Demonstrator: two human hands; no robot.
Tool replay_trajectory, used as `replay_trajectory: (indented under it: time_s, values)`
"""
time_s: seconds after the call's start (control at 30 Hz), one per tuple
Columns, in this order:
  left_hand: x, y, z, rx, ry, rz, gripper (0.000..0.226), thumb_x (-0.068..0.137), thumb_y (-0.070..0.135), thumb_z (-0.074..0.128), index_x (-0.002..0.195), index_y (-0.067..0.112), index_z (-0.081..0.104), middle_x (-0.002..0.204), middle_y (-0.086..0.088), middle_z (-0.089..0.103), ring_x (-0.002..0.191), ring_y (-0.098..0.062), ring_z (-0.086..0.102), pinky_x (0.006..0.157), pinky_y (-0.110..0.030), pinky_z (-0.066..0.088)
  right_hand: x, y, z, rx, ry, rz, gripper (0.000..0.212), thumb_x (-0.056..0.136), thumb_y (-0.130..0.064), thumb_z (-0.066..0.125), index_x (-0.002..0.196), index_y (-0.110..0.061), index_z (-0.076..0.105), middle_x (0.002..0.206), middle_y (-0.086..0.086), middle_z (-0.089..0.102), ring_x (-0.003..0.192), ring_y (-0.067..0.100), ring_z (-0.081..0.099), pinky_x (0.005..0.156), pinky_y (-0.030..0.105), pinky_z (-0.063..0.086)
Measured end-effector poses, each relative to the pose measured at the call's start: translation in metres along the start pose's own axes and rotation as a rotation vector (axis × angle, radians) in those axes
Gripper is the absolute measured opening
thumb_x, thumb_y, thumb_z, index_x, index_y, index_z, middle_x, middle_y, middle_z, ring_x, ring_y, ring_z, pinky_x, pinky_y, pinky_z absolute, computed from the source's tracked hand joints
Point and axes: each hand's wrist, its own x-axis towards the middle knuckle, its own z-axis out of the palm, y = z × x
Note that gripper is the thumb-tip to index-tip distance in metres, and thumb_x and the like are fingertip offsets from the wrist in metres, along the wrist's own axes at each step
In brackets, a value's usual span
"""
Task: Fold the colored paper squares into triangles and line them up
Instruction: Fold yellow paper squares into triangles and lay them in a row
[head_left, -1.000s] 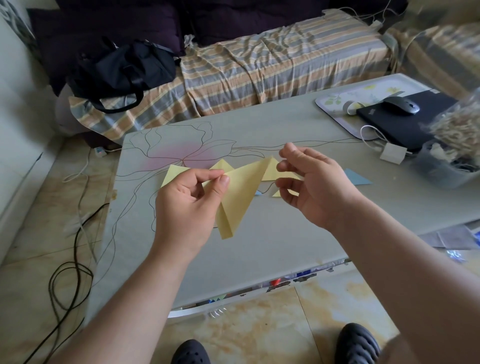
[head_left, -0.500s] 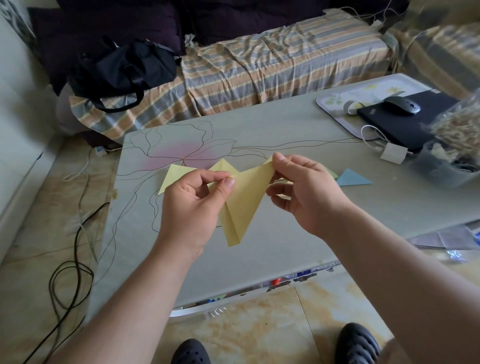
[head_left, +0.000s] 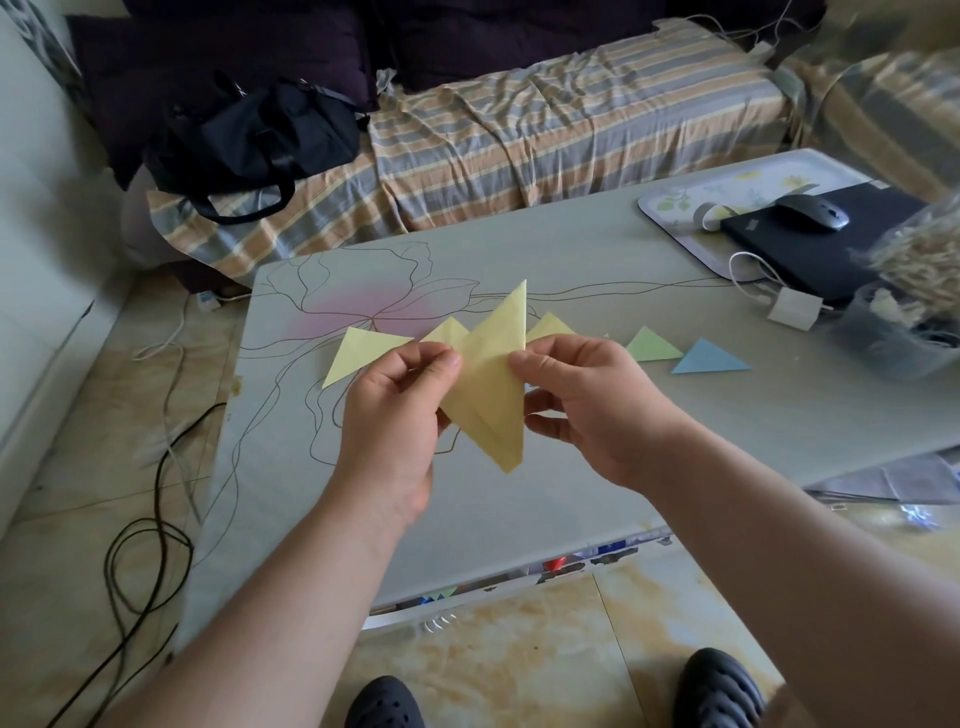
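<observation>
Right hand (head_left: 587, 400) is now pinching the yellow paper (head_left: 493, 384) at its right edge, where a second ago it was hovering apart from it; paper is now standing more upright, one tip pointing far and one pointing near. Left hand (head_left: 400, 400) is gripping the paper's left edge between thumb and fingers. Both hands are holding the sheet in the air above the table (head_left: 571, 499), near the middle. It is looking already folded over, with layers showing at the near tip.

Behind it, on the table, finished triangles are lying in a row: yellow ones (head_left: 358, 351) to the left and partly hidden behind the hands, then a green triangle (head_left: 652, 345) and a blue triangle (head_left: 709, 358) to the right, just beside each other.

Step in hand is likely sharpening the fold. To do it well: be matching the corners exactly before pressing, keeping one hand pinching the aligned tips while the other is running along the crease. Slipping layers would be giving a crooked triangle. Then it is going down in line with the row.
</observation>
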Motion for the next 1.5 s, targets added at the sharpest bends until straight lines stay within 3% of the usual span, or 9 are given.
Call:
replay_trajectory:
  time_s: [0.2,0.3,0.37,0.43,0.73,0.97,1.17,1.33,1.5]
  values:
    - [0.000,-0.001,-0.004,0.247,-0.197,-0.164,0.002,0.083,0.024,0.071,0.083,0.025,0.070,0.087,-0.003,0.073,0.082,-0.023,0.069,0.080,-0.041,0.054,0.005,0.003,-0.004,-0.258,0.200,-0.145,0.015,0.095,-0.027,0.073,0.083,-0.018,0.075,0.075,-0.005,0.065,0.067,0.011,0.055,0.061,0.027,0.045]
    - [0.001,-0.001,-0.004,0.292,-0.265,-0.156,0.034,0.079,0.035,0.074,0.111,0.022,0.069,0.107,-0.005,0.077,0.096,-0.020,0.074,0.082,-0.037,0.059,0.002,0.003,-0.003,-0.429,0.175,-0.215,0.013,0.093,-0.030,0.077,0.082,-0.022,0.078,0.066,-0.016,0.063,0.056,0.003,0.050,0.053,0.019,0.040]
    - [-0.001,0.001,-0.001,0.259,-0.282,-0.090,0.018,0.090,0.027,0.076,0.107,0.021,0.073,0.101,-0.002,0.078,0.090,-0.012,0.073,0.077,-0.030,0.059,-0.002,0.003,-0.001,-0.515,0.123,-0.238,0.012,0.092,-0.033,0.077,0.085,-0.024,0.079,0.057,-0.022,0.060,0.047,0.002,0.045,0.046,0.014,0.034]
    - [0.000,-0.001,-0.001,0.243,-0.216,-0.027,0.010,0.087,0.028,0.079,0.095,0.022,0.079,0.098,-0.008,0.078,0.090,-0.016,0.070,0.084,-0.039,0.057,-0.004,0.003,0.000,-0.546,0.096,-0.240,0.010,0.092,-0.035,0.077,0.088,-0.026,0.079,0.054,-0.024,0.057,0.044,0.003,0.044,0.042,0.014,0.032]
    - [-0.004,0.001,0.002,0.159,-0.210,-0.054,0.007,0.092,0.014,0.074,0.089,0.019,0.076,0.088,0.001,0.076,0.081,-0.008,0.070,0.074,-0.030,0.054,-0.005,0.001,0.001,-0.459,0.148,-0.266,0.011,0.091,-0.023,0.077,0.080,-0.021,0.078,0.049,-0.017,0.052,0.042,0.004,0.037,0.043,0.017,0.030]
    - [-0.002,0.006,0.000,0.052,-0.252,-0.135,0.011,0.070,0.029,0.080,0.080,0.032,0.079,0.096,0.009,0.076,0.091,-0.013,0.071,0.087,-0.041,0.050,-0.006,0.000,0.003,-0.386,0.152,-0.291,0.012,0.093,-0.019,0.076,0.081,-0.017,0.076,0.052,-0.020,0.054,0.046,0.003,0.040,0.046,0.016,0.033]
    - [0.000,0.000,0.000,0.104,-0.227,-0.078,0.007,0.075,0.024,0.084,0.081,0.025,0.079,0.089,0.002,0.075,0.089,-0.014,0.070,0.080,-0.038,0.048,-0.008,0.001,0.004,-0.434,0.123,-0.255,0.013,0.094,-0.027,0.075,0.082,-0.023,0.076,0.053,-0.012,0.053,0.045,0.009,0.034,0.043,0.022,0.030]
    - [0.000,-0.005,0.000,0.144,-0.208,0.015,0.008,0.090,0.017,0.077,0.084,0.022,0.078,0.088,0.000,0.075,0.087,-0.017,0.068,0.073,-0.035,0.048,-0.009,0.000,0.004,-0.600,0.158,-0.308,0.012,0.093,-0.028,0.074,0.080,-0.028,0.075,0.057,-0.024,0.059,0.048,0.004,0.046,0.046,0.011,0.034]
    - [0.002,-0.003,-0.002,0.160,-0.181,0.022,0.017,0.080,0.038,0.079,0.089,0.024,0.079,0.092,-0.002,0.072,0.090,-0.020,0.063,0.081,-0.043,0.046,-0.009,-0.002,0.001,-0.640,0.157,-0.327,0.014,0.092,-0.030,0.073,0.079,-0.028,0.074,0.060,-0.010,0.062,0.045,0.006,0.044,0.045,0.014,0.035]
